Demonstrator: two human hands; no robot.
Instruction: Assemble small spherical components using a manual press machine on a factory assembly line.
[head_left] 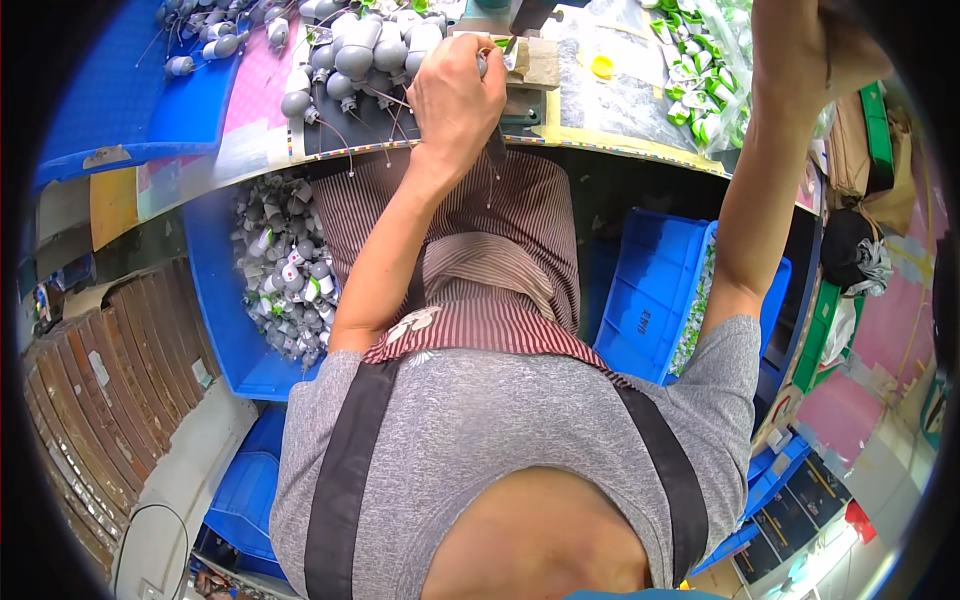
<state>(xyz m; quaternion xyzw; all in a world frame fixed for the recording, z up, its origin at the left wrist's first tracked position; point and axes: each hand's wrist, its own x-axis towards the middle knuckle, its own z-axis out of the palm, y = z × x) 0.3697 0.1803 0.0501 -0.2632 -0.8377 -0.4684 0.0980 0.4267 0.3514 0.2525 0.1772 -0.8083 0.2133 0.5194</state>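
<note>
My left hand [458, 95] is closed in a pinch at the bench's front, its fingers round a grey bulb-shaped part [482, 64] that shows only a little. Right beside the fingertips stands a small press-like fixture [532, 62] with a tan block, and a green-and-white piece sits by it. Left of this hand lies a pile of grey-and-white bulb-shaped parts [357, 50] with thin wires trailing over the bench edge. My right hand [850, 55] is raised at the far upper right, beyond a heap of green-and-white caps [700, 75]; its fingers are lost in the dark rim.
A blue tray [190, 110] with more grey parts stands on the bench's left. Below the bench, a blue bin [222, 300] of grey-and-white parts is at left, and another blue bin [650, 290] at right. A yellow round piece [602, 67] lies on the worktop.
</note>
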